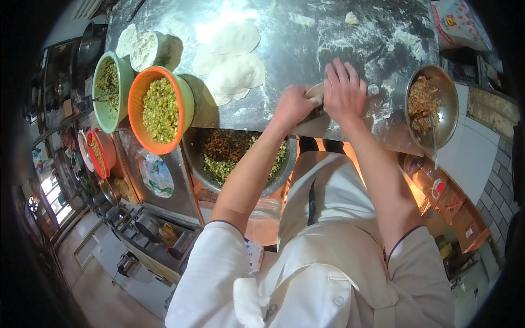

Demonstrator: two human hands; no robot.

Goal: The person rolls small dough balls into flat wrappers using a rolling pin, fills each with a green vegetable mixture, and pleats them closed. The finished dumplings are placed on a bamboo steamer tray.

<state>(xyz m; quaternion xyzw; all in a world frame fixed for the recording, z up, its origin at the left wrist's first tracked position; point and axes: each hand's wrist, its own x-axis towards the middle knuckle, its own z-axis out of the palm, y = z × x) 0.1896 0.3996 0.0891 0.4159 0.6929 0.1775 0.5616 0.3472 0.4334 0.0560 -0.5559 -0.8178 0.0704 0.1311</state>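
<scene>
My left hand (292, 104) is at the near left edge of a small piece of dough (315, 93), with fingers and thumb closed on it. Part of the dough stands up off the metal worktop (287, 49). My right hand (345, 94) lies across a rolling pin (373, 89), palm down and fingers stretched forward. Only the pin's right end shows clearly; my hand covers the rest. To the left, several thin dough rounds (236, 76) overlap in a floury pile.
An orange colander (134, 107) with chopped greens and a green bowl (126, 82) stand left, near a flour container (149, 49). A metal bowl (449, 110) of brown filling with a spoon sits at the right edge. Below the front edge is a large filling basin (277, 188).
</scene>
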